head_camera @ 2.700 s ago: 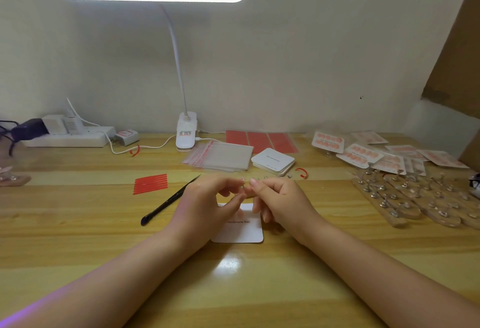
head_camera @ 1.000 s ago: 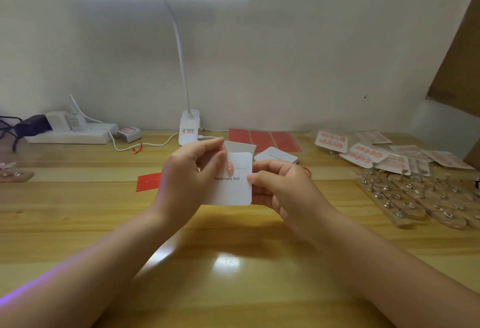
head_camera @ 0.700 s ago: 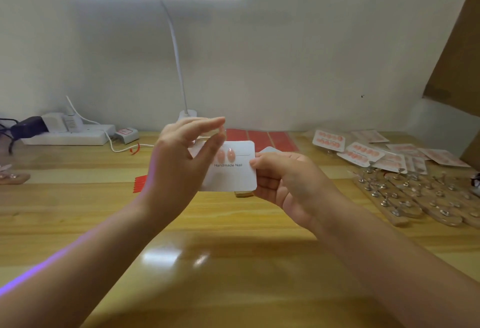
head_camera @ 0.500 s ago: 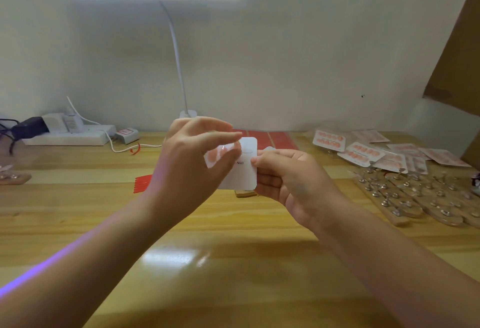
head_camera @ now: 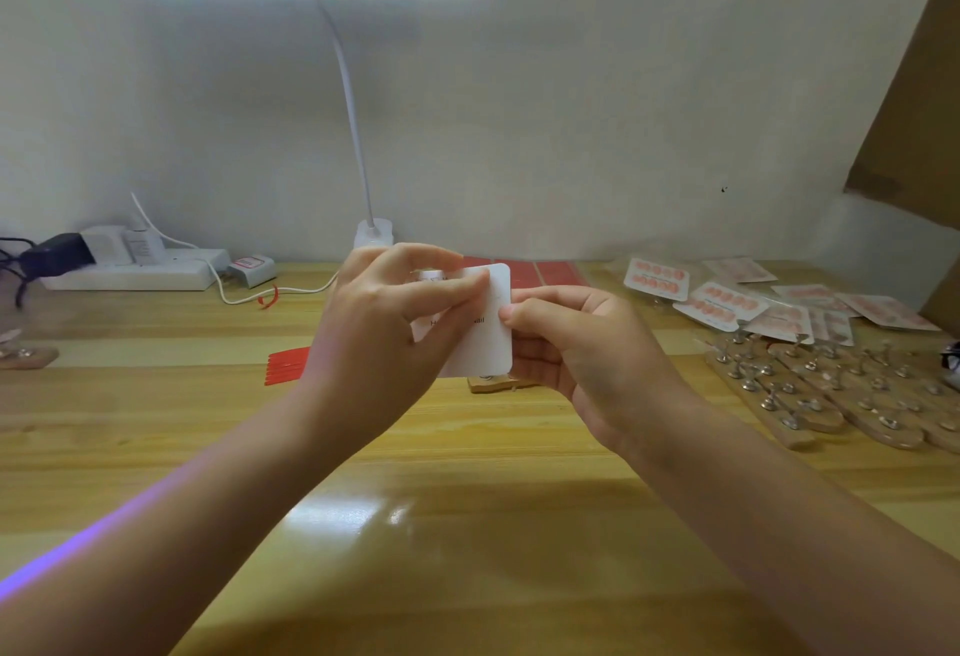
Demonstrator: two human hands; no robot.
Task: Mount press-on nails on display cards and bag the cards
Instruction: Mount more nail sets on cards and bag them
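Note:
I hold a white display card [head_camera: 485, 343] upright in the air above the wooden desk [head_camera: 467, 525]. My right hand [head_camera: 576, 359] pinches its right edge between thumb and fingers. My left hand [head_camera: 387, 338] covers the card's left half, thumb pressed across its front and fingers curled over the top. The nails on the card are hidden under that thumb; only part of the printed lettering shows. A small wooden nail stand [head_camera: 493, 385] lies on the desk just below the card.
Bagged nail cards [head_camera: 727, 302] and wooden holders with metal pegs [head_camera: 841, 390] fill the right side. Red adhesive strips [head_camera: 284, 367] lie left of my hands, red sheets [head_camera: 550, 273] behind. A lamp base [head_camera: 373, 234] and a power strip [head_camera: 130, 265] stand along the wall.
Both hands lifted the card off the desk and raised it. Two pink nails showed on it briefly; my left thumb and fingers have since closed over that part of the card.

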